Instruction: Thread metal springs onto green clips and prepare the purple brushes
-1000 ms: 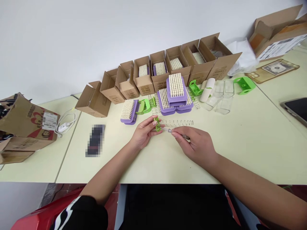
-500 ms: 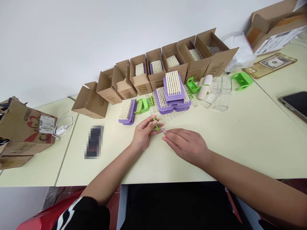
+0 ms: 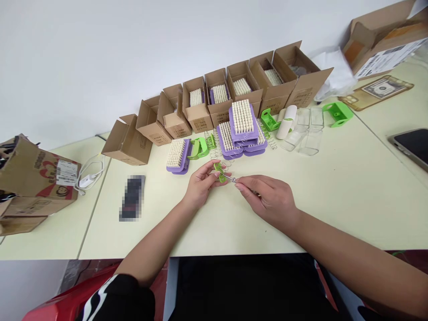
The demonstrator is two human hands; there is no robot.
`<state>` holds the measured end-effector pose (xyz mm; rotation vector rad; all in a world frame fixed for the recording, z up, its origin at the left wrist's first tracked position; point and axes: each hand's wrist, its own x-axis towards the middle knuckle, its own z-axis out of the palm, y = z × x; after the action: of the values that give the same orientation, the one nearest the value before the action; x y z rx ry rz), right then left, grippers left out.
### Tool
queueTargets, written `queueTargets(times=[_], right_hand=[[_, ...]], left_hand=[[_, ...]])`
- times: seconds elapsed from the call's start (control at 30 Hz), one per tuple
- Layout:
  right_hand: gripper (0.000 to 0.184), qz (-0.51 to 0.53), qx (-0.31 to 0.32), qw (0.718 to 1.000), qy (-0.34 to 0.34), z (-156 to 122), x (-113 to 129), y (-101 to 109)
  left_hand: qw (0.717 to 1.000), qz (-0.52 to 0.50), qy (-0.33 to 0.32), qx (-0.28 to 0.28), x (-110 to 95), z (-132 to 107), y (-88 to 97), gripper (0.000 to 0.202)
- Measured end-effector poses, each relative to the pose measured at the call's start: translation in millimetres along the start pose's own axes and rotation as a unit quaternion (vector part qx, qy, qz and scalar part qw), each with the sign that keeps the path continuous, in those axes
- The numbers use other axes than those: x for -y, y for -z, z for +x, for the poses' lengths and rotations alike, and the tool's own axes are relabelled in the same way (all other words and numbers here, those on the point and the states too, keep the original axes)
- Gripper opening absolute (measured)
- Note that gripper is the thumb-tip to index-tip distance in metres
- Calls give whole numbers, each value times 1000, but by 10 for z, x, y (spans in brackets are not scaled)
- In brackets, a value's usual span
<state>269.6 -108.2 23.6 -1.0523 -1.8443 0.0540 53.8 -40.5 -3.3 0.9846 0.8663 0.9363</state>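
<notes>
Between the thumb and fingers of my left hand (image 3: 200,183) is a small green plastic piece (image 3: 220,172) with openings in it. A thin metal rod (image 3: 228,177) reaches from that piece to the fingertips of my right hand (image 3: 267,192). Coiled wire or a small spring seems to sit at the rod's right end, but it is too small to be sure. My right thumb and fingers are pinched on this end. Just beyond the hands stand purple brushes with cream bristles (image 3: 243,117), some stacked. Loose wire springs (image 3: 230,161) lie around them.
Open cardboard boxes (image 3: 155,129), several holding brushes, line the wall. Green brackets (image 3: 337,113), white rollers (image 3: 286,122) and clear plastic covers (image 3: 309,142) lie at the right, near a phone (image 3: 413,142). A blurred dark object (image 3: 132,198) rests at the left.
My right hand has shifted slightly right, away from my left. More of the metal rod shows between them. The green piece has turned, so its openings face the camera more.
</notes>
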Motion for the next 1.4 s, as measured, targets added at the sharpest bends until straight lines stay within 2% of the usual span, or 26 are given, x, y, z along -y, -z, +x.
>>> queueTargets(times=[0.17, 0.37, 0.67, 0.8, 0.9, 1.1, 1.3, 1.4], right_hand=[[7, -10, -13, 1000, -3, 20, -32, 22], [7, -5, -9, 1000, -3, 16, -47, 41], [7, 32, 4, 999, -19, 46, -65, 67], [9, 56, 8, 995, -88, 57, -75, 98], [12, 76, 5, 984, -161, 47, -88, 109], [18, 186, -37, 942, -278, 44, -134, 56], [18, 232, -57, 919, -315, 102, -177, 23], [17, 237, -51, 916, -318, 107, -188, 8]], left_hand=[[1000, -6, -9, -12, 31, 7, 2, 52], [998, -12, -7, -61, 68, 28, -15, 40], [999, -2, -33, -34, 71, 23, -29, 37], [995, 14, -64, -69, 83, 28, -22, 37], [995, 5, -61, -84, 88, 41, 7, 37], [995, 10, -59, -78, 73, 44, 46, 40], [996, -6, -42, -76, 17, 16, 0, 67], [998, -10, -32, -59, 19, 10, -5, 49]])
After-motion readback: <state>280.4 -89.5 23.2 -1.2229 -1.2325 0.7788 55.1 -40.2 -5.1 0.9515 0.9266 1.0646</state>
